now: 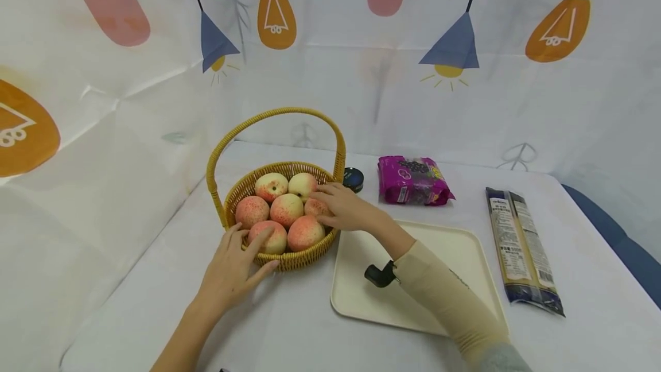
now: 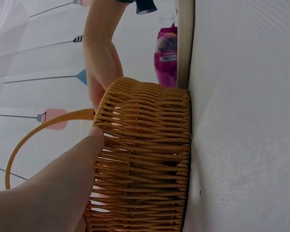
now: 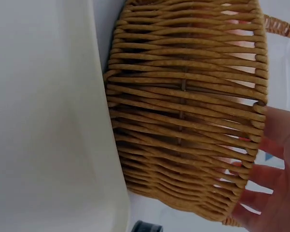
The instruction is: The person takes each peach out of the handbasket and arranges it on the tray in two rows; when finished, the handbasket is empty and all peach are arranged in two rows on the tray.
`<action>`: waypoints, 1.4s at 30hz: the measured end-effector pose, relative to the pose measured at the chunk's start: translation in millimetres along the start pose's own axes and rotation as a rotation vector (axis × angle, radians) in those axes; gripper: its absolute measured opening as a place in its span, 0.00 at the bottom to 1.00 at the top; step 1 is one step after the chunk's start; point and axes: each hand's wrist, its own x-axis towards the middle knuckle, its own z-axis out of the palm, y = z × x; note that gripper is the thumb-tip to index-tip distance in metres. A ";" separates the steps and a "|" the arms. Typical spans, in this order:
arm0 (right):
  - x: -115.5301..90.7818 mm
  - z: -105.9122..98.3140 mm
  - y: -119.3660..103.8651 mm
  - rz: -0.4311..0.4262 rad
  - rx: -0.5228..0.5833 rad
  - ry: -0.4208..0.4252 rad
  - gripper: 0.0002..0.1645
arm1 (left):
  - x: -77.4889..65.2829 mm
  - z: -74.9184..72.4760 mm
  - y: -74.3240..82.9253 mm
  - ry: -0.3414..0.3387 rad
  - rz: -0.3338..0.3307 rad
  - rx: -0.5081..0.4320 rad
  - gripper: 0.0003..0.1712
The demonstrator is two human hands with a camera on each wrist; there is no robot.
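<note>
Several peaches (image 1: pixel 287 210), red and pale yellow, fill a woven wicker basket (image 1: pixel 310 258) with a tall arched handle, left of the table's middle in the head view. My right hand (image 1: pixel 343 205) reaches over the basket's right rim, its spread fingers on the rightmost peach (image 1: pixel 316 207), which they partly cover. At the front left rim is my left hand (image 1: pixel 232 268), fingers apart, with one fingertip over the front peach (image 1: pixel 268 236). In the left wrist view, the left thumb lies along the basket rim (image 2: pixel 103 116). The right fingers (image 3: pixel 260 176) show beyond the rim in the right wrist view.
Right of the basket lies a beige tray (image 1: pixel 361 306), under my right forearm. A purple grape-printed package (image 1: pixel 413 181) and a small dark round container (image 1: pixel 353 179) stand behind it. A long, flat food packet (image 1: pixel 523 248) lies at the far right. White printed sheeting rises behind and left.
</note>
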 end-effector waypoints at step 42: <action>27.2 10.2 13.8 -0.246 -0.099 -0.109 0.18 | -3.7 8.0 -2.2 0.028 0.001 0.013 0.35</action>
